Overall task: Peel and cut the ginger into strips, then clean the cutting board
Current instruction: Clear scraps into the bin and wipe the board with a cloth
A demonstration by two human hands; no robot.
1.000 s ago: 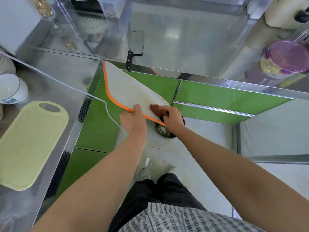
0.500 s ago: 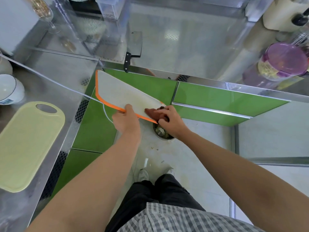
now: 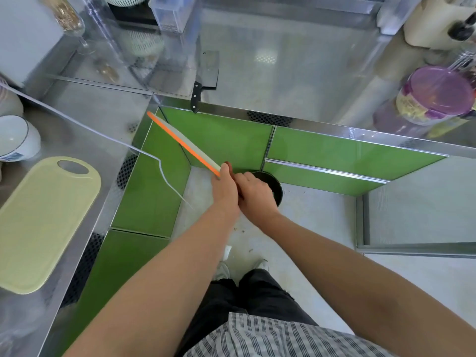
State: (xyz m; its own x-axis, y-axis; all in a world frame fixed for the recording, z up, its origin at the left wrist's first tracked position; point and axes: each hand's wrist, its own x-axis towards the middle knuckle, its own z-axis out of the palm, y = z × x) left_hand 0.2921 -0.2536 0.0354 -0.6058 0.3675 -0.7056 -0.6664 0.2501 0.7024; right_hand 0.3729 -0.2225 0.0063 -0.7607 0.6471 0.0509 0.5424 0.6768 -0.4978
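A white cutting board with an orange rim (image 3: 184,144) is tilted almost edge-on over the floor, in front of the green cabinet fronts. My left hand (image 3: 224,188) grips its lower corner. Close against it, my right hand (image 3: 255,195) holds a reddish-brown cloth (image 3: 227,164), mostly hidden, at that same corner. Under both hands stands a round black bin (image 3: 274,185) on the floor. A cleaver with a black handle (image 3: 206,78) lies on the steel counter behind. No ginger shows.
A pale yellow cutting board (image 3: 43,222) lies on the left counter beside a white bowl (image 3: 15,140). A purple-lidded container (image 3: 435,96) stands at the right. A thin cable (image 3: 108,139) hangs over the counter edge. My legs and shoes stand on the floor below.
The white board has swung from showing its face to nearly edge-on above the bin. My right hand has drawn in against my left at the lower corner.
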